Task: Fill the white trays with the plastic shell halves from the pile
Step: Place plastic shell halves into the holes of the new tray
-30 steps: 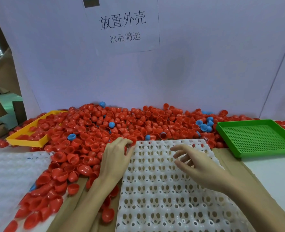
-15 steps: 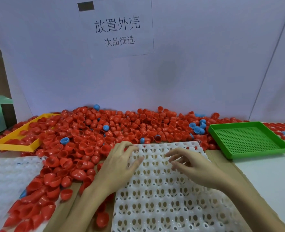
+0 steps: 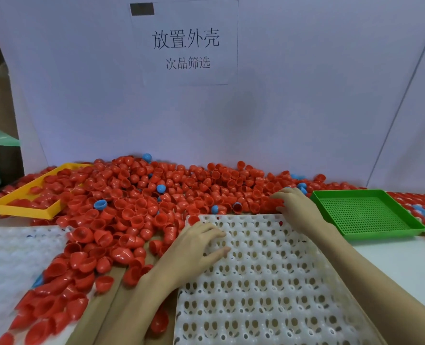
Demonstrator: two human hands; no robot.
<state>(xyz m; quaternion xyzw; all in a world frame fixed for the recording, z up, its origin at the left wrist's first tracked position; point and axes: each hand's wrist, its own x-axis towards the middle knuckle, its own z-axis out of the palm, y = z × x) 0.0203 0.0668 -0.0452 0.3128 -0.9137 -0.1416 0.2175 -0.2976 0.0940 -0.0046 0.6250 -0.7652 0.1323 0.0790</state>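
The white tray lies nearest, in front of the person, its long axis running from 6 to 12 o'clock; every pocket that shows is unfilled. The left hand rests on the tray's left edge, fingers nearly straight and spread, pointing toward 1 o'clock, holding nothing; it seems to steady the tray. Shells lie just beside it at 9 o'clock on the surface.

Farther out, the right hand is at the tray's far right corner, knuckles up, fingers curled down into the edge of the pile. Whether they pinch a shell I cannot tell; the fingertips are hidden.

So the right hand is the nearer to the pile, whose bulk spreads from 10 to 12 o'clock of it, touching the tray's far edge. A green tray sits at its 3 o'clock.
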